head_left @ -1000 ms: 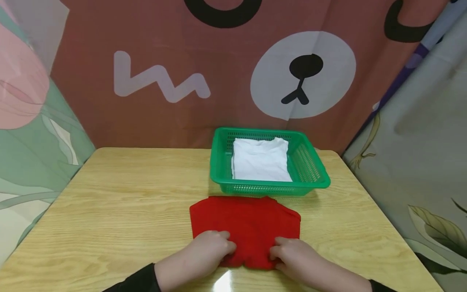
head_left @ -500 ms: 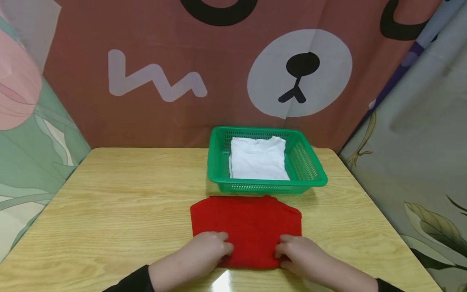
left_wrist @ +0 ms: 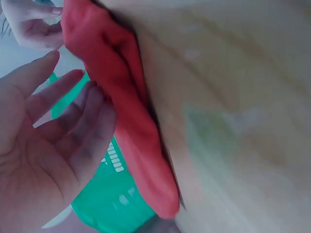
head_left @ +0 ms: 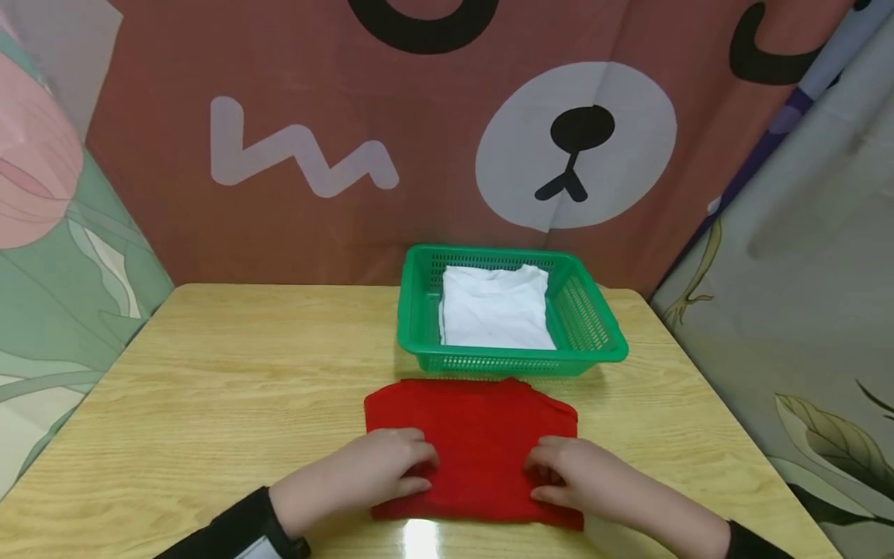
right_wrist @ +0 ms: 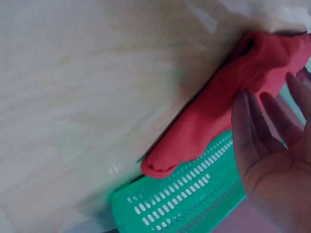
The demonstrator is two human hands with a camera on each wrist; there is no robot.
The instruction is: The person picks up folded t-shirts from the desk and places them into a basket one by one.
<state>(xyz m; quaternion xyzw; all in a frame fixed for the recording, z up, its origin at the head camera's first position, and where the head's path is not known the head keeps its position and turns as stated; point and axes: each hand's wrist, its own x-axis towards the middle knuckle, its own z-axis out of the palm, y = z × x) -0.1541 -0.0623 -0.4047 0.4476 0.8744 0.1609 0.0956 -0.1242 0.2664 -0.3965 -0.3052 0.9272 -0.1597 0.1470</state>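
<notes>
My left hand (head_left: 387,463) and right hand (head_left: 576,472) had just let go of the red cloth (head_left: 482,442); my fingers were loose, bent a little. It lay on the table (head_left: 244,388), near the green basket (head_left: 517,363), probably pulled straight enough.

Access from the left is unobstructed: a broad stretch of bare table (head_left: 244,388) lies between its left edge and the red cloth (head_left: 482,458). A narrower lane runs along the right. The near side is partly blocked by the left hand (head_left: 380,470) and the right hand (head_left: 580,477), with a gap between them over the cloth. Beyond it, the green basket (head_left: 517,362) stands just beside (little passage there), backed closely by the brown hanging (head_left: 300,233). Inside, white fabric (head_left: 496,307) leaves room towards the right wall.
</notes>
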